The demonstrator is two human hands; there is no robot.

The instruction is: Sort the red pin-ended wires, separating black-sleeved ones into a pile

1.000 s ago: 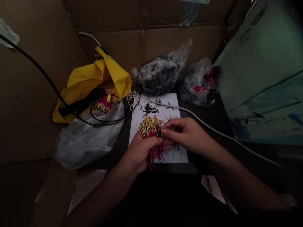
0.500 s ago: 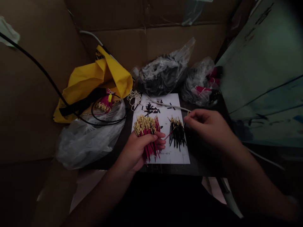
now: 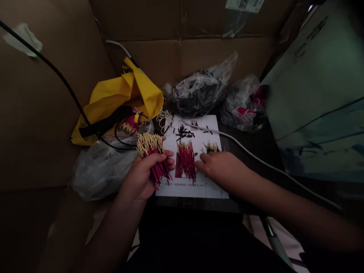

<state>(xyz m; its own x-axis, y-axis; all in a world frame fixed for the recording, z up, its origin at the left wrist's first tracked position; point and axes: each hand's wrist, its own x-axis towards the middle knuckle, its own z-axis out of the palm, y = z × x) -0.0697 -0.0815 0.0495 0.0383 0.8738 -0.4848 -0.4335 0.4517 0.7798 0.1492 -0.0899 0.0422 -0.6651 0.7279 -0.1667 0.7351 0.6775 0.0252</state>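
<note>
My left hand is wrapped round a thick bundle of red and black wires with gold tips. To its right, a pile of red wires lies on a printed white sheet. My right hand is over the sheet between that pile and a pile of black wires, which it partly covers. Its fingertips are pressed together near the red pile; anything they hold is too small to make out. Short black pieces lie scattered on the upper part of the sheet.
Behind the sheet are two clear plastic bags. A yellow bag, another plastic bag and a black cable are at the left. A white cable crosses to the right. Cardboard stands behind.
My left hand has moved left with its bundle, uncovering the red pile. My right hand has come left and down from the sheet's right edge, now partly covering the black wires. The view has shifted slightly.
</note>
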